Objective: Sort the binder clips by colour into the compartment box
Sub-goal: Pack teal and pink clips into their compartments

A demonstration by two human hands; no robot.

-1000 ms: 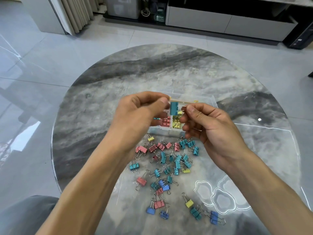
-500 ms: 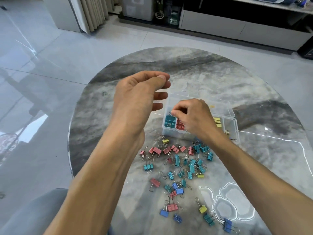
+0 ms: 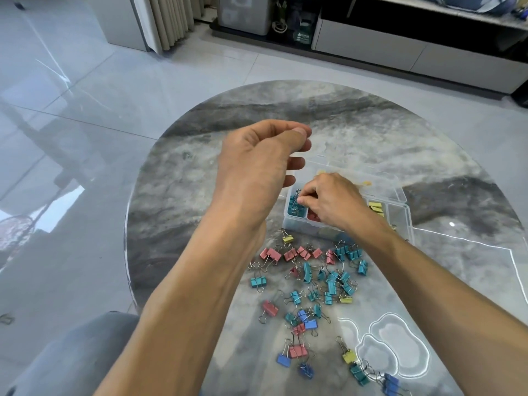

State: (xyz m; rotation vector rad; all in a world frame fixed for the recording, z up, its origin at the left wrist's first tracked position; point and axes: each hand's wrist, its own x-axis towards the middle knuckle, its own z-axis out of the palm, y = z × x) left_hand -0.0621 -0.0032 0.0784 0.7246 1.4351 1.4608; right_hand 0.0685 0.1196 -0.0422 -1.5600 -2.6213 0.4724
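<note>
The clear compartment box (image 3: 401, 195) sits on the round marble table (image 3: 357, 132), lid open behind it. Its left compartment holds teal clips (image 3: 292, 210), the one beside it red clips (image 3: 314, 217), and one further right yellow clips (image 3: 375, 208). My right hand (image 3: 334, 201) reaches over the box and pinches the wire handle of a teal binder clip (image 3: 298, 195) at the teal compartment. My left hand (image 3: 263, 167) hovers above the table left of the box, thumb against forefinger, holding nothing. A loose pile of binder clips (image 3: 314, 277) in teal, red, blue and yellow lies nearer me.
The table's left edge (image 3: 128, 252) drops to a glossy tiled floor. A grey cushion (image 3: 71, 355) shows at the lower left. A low cabinet (image 3: 414, 52) stands at the back. White cloud-shaped outlines (image 3: 395, 347) mark the tabletop at lower right.
My right hand carried the teal clip from between both hands down to the box's left compartment. My left hand let go of it and stayed raised.
</note>
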